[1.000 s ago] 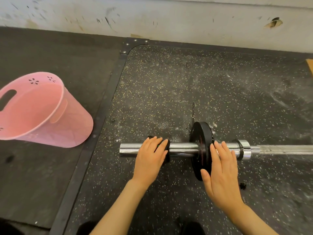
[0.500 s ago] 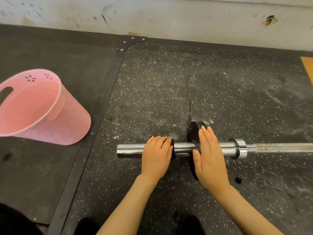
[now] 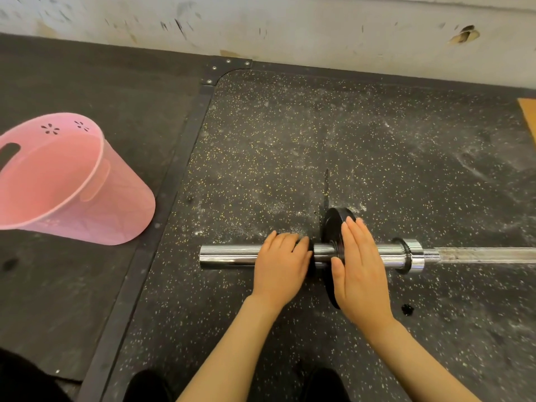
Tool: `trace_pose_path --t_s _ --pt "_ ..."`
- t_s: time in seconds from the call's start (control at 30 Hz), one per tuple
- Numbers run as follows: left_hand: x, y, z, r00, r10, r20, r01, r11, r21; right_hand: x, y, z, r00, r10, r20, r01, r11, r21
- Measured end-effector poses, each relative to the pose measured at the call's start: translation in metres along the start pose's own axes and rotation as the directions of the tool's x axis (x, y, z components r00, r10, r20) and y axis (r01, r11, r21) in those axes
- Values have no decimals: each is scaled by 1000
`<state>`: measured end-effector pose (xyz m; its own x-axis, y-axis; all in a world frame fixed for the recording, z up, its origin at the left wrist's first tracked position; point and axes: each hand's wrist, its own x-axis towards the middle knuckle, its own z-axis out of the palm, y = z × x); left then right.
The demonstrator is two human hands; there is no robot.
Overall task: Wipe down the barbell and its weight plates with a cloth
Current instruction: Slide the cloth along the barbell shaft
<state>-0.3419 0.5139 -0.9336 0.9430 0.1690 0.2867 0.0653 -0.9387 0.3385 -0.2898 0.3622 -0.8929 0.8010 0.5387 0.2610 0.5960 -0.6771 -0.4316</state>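
Right now the barbell lies across the speckled mat, sleeve end toward the pink bucket, small weight plate on the sleeve. My right hand is flat, fingers straight, pressed on the plate's inner face. My left hand curls over the sleeve around something dark, a collar or the cloth, can't tell which. Best keep the right palm square so the plate doesn't tip, and the bar from rolling
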Motion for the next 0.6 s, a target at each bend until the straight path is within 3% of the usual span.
trace_pose_path --t_s 0.13,0.3,0.6 --pt "-18 -33 -13 994 -105 -33 108 989 100 -2 -1 0 1000 -7 -6 7 1000 -5" --pt "-18 -18 -7 974 -217 -65 221 973 66 -4 -2 0 1000 1 5 -1 1000 -6" --pt "6 33 15 1000 14 26 -13 999 -35 -12 -5 -5 999 -4 41 5 999 -35"
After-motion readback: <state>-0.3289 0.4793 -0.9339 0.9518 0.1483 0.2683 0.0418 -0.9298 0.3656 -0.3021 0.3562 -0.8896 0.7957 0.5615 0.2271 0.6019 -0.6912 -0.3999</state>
